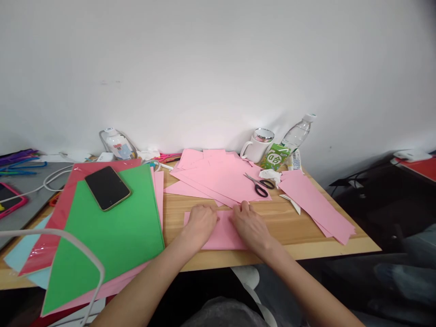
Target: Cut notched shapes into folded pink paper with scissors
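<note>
A pink sheet of paper (223, 237) lies by the table's front edge, its lower edge looking folded. My left hand (203, 221) rests on its left part, fingers curled and pressed to the paper. On the right part sits my right hand (250, 225), its fingers bent and close together against the sheet. The fingertips of both hands are partly hidden. Black-handled scissors (260, 185) lie just beyond my right hand, blades apart, on a loose pile of pink paper (218, 175).
To the left, a phone (107, 187) lies on green sheets (112, 236); a white cable (85, 250) loops in front. Pink strips (315, 204) lie on the right. Along the wall stand a mug (259, 145), a green carton (275, 157), a clear bottle (298, 133) and a white bottle (118, 144).
</note>
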Motion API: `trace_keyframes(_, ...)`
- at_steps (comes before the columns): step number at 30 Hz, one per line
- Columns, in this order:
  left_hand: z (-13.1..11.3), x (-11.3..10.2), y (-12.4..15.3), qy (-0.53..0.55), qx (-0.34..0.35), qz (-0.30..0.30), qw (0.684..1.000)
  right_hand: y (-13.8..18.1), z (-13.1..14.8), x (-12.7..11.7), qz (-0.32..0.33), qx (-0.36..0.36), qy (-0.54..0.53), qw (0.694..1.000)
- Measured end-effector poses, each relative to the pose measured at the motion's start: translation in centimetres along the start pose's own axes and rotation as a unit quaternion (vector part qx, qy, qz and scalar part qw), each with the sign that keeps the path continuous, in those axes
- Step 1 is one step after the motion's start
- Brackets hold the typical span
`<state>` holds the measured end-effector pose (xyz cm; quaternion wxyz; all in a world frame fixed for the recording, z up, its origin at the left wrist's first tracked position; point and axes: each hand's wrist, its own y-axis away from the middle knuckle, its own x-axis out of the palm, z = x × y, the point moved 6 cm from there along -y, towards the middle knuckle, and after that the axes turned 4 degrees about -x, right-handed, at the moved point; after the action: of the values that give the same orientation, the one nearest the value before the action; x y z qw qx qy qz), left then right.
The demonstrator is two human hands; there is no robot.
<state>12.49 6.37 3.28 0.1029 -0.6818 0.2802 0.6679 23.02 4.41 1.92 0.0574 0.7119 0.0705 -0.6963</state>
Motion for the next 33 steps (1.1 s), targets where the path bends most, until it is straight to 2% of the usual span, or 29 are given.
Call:
trace_keyframes(4,-0.3,0.5,0.0,-0.004,0.027,-0.012,1.000,-0.4,0.6,0.5,0.002,0.020,-0.004,1.000)
trace_keyframes(10,0.1,1.0,0.0,0.023,0.028,-0.024,0.999,0.0,1.1,0.8,0.021,-0.041,-0.044,0.998)
trace_keyframes(20,-0.6,1.3,-0.5,0.018,0.023,0.027,0.999,1.3,0.1,-0.9,0.087,-0.151,-0.158,0.972)
trace_keyframes(26,-1.2,1.1,-0.1,0.007,0.018,0.030,0.999,1.2,0.3,-0.9,0.091,-0.157,-0.150,0.972)
trace_keyframes(33,-1.1,0.9,0.6,-0.003,0.027,0.026,0.999,1.9,-0.5,-0.8,0.103,-0.196,-0.150,0.964)
